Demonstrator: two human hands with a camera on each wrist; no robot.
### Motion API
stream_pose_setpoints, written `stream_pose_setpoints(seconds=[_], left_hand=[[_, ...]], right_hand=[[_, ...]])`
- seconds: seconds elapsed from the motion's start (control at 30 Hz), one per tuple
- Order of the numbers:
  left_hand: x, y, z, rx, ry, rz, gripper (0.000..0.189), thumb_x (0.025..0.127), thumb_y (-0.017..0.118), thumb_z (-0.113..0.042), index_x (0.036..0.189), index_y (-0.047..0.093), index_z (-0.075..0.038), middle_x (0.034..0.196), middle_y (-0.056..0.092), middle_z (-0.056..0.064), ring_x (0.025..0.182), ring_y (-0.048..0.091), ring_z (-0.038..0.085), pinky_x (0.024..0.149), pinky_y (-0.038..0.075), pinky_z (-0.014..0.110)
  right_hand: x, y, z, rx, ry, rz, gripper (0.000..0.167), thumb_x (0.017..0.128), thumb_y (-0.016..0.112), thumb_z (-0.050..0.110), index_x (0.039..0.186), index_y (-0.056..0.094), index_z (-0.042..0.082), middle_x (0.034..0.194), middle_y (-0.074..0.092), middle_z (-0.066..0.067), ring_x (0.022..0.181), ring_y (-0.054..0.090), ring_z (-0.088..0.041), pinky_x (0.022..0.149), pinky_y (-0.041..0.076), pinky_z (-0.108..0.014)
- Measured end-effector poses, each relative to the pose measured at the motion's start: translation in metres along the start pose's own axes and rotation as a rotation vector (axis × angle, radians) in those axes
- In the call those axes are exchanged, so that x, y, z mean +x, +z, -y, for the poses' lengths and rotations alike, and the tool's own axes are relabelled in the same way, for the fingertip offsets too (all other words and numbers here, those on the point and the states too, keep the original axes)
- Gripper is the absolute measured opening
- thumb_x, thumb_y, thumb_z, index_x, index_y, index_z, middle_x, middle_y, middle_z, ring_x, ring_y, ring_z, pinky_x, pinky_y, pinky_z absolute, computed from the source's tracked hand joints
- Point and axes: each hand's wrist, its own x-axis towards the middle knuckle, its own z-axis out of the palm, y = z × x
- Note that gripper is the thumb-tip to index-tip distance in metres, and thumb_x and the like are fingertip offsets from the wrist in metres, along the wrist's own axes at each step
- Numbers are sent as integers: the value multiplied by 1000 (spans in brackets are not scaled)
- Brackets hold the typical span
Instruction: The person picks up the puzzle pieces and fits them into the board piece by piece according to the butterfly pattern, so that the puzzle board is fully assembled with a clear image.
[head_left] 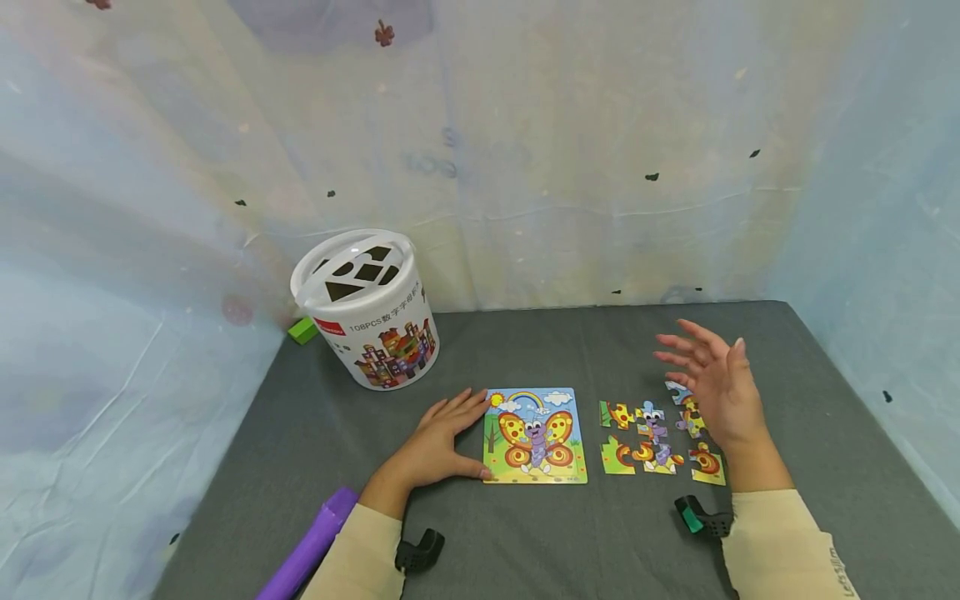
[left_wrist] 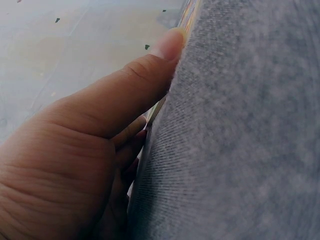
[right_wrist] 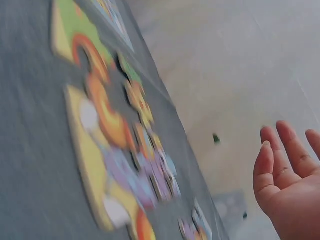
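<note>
A square butterfly puzzle board (head_left: 535,435) lies flat on the table, its picture whole. My left hand (head_left: 435,446) rests at the board's left edge, index fingertip by the upper corner and thumb on the lower one. In the left wrist view the thumb (left_wrist: 135,82) touches the edge of the board. To the right lie several loose jigsaw pieces, among them a yellow-green corner piece (head_left: 618,457), a purple body piece (head_left: 660,460) and a spiral-wing piece (head_left: 707,465). Above the rightmost pieces my right hand (head_left: 723,387) is raised, fingers spread, holding nothing and partly hiding them.
A white block bucket (head_left: 375,317) with shaped holes in its lid stands at the back left. Beside its base is a green block (head_left: 303,331). A purple tube (head_left: 311,546) lies by the left forearm. Patterned sheeting (head_left: 562,167) encloses the grey table (head_left: 525,542).
</note>
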Motion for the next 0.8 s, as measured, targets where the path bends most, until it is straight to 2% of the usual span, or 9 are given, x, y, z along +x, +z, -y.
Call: stream_pose_setpoints(seconds=[0.23, 0.37, 0.47, 0.57, 0.63, 0.67, 0.73, 0.8], left_hand=[[0, 1, 2, 14, -9, 3, 113, 82, 94, -56, 172, 37, -19, 178, 26, -3, 165, 13, 20, 129, 4, 56], [0, 2, 3, 19, -16, 7, 113, 82, 94, -57, 173, 36, -21, 178, 25, -5, 165, 12, 19, 129, 3, 55], [0, 2, 3, 19, -18, 7, 114, 82, 94, -57, 173, 36, -20, 178, 25, -4, 165, 12, 19, 129, 3, 55], [0, 1, 2, 13, -9, 4, 113, 82, 94, -55, 172, 36, -19, 178, 26, -3, 165, 13, 21, 129, 3, 56], [0, 1, 2, 8, -3, 1, 113, 82, 94, -55, 172, 37, -19, 178, 26, -2, 165, 13, 22, 129, 4, 57], [0, 1, 2, 5, 0, 0, 112, 82, 94, -54, 172, 37, -18, 178, 27, -2, 165, 14, 23, 129, 4, 58], [-1, 1, 1, 1, 0, -2, 112, 82, 94, -54, 172, 38, -18, 178, 27, -2, 165, 14, 23, 129, 4, 58], [-1, 1, 2, -3, 0, -4, 112, 82, 95, -54, 172, 38, -18, 178, 27, -2, 165, 14, 23, 129, 4, 58]], right_hand=[[-6, -29, -5, -4, 21, -106, 74, 117, 22, 58, 167, 43, 8, 151, 63, -15, 133, 59, -30, 102, 42, -43], [-10, -40, -11, -68, 64, -163, 70, 117, 24, 56, 167, 43, 12, 147, 65, -8, 131, 59, -26, 100, 41, -40], [-14, -50, -16, -261, 106, -149, 66, 119, 23, 50, 170, 37, 10, 145, 64, -2, 126, 59, -16, 96, 43, -30], [-16, -58, -20, -511, 152, -90, 62, 121, 28, 40, 170, 34, 2, 147, 61, -13, 121, 55, -2, 91, 43, -19], [-16, -62, -22, -648, 180, -37, 61, 121, 34, 35, 168, 34, -3, 147, 59, -23, 118, 53, 2, 88, 43, -15], [-16, -63, -22, -698, 191, -11, 61, 121, 38, 34, 167, 34, -4, 147, 58, -27, 118, 52, 2, 86, 42, -13], [-15, -64, -23, -741, 217, 29, 61, 119, 48, 32, 166, 37, -4, 148, 56, -32, 121, 55, -8, 87, 41, -11], [-14, -64, -22, -787, 246, 70, 65, 116, 57, 34, 166, 38, -4, 151, 55, -31, 128, 56, -23, 89, 41, -12]])
